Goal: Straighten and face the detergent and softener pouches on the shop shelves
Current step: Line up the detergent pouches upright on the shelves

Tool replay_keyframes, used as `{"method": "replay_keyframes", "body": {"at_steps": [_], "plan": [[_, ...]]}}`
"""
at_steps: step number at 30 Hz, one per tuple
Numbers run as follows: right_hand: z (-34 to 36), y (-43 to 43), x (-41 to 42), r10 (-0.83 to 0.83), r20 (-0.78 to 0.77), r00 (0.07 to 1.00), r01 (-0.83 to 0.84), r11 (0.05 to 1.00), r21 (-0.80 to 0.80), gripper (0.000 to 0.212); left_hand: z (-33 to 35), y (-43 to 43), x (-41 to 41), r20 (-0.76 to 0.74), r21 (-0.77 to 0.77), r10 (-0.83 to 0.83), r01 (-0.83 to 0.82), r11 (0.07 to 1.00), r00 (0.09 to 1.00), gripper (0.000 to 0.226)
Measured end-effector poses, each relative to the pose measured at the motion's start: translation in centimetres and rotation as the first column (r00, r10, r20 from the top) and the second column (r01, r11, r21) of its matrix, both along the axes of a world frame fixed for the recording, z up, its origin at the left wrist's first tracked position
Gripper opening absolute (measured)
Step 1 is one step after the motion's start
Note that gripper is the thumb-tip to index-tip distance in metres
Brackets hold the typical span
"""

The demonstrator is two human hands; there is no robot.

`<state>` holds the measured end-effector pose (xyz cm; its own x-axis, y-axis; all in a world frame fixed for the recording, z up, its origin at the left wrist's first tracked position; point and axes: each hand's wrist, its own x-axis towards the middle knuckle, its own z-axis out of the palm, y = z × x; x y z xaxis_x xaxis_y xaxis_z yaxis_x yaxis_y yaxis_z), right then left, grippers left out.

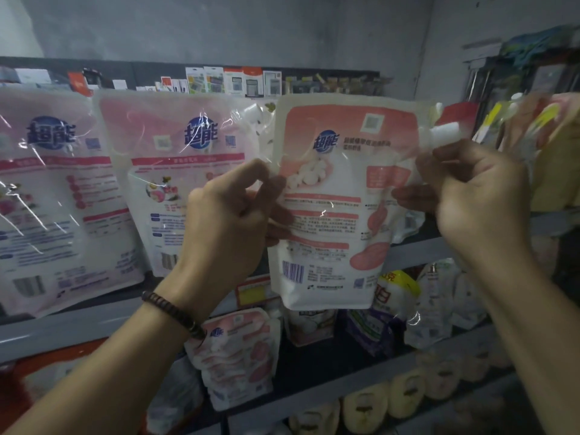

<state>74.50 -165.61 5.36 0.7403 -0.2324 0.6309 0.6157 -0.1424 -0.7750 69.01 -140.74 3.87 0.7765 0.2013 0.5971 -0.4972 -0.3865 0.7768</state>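
Observation:
A white and salmon-pink pouch [332, 221] with a white spout cap at its top right hangs in front of the upper shelf, its printed back with barcode facing me. My left hand [229, 215] pinches its left edge. My right hand [470, 196] grips its right edge just below the cap. Two larger pink and white pouches [175, 171] [50, 189] stand on the upper shelf [78, 328] to the left, backs facing out.
On the lower shelf [361, 381] stand several more pouches, one pink [238, 353], others white and purple. Small boxed goods line the top at the back. Yellow-green packs sit at the far right. Cream-coloured items fill the bottom row.

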Motion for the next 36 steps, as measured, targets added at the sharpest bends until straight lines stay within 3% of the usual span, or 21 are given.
{"method": "replay_keyframes", "body": {"at_steps": [21, 27, 31, 33, 36], "plan": [[-13.3, -1.9, -0.2, -0.008, -0.195, 0.981, 0.007, 1.000, -0.005, 0.013, -12.5, -2.1, -2.4, -0.256, -0.062, 0.008, -0.025, 0.998, 0.967, 0.017], [-17.3, -1.8, 0.6, -0.093, -0.242, 0.966, 0.061, 0.989, -0.136, 0.031, -15.9, -3.1, -1.6, -0.344, -0.092, 0.023, -0.058, 0.994, 0.939, 0.016], [-19.7, -1.9, 1.8, -0.085, -0.224, 0.971, 0.044, 0.982, -0.182, 0.018, -18.2, -3.0, -0.5, -0.361, -0.034, 0.054, -0.071, 0.997, 0.931, 0.024], [-20.9, -1.9, 2.6, -0.058, -0.242, 0.968, 0.017, 0.985, -0.171, 0.022, -19.5, -2.9, 0.0, -0.387, -0.036, 0.055, -0.075, 0.997, 0.921, 0.022], [-22.5, -1.4, 3.2, -0.029, -0.265, 0.964, -0.018, 0.985, -0.172, 0.023, -21.6, -2.9, 0.8, -0.415, -0.121, 0.034, -0.092, 0.988, 0.909, 0.021]]}}
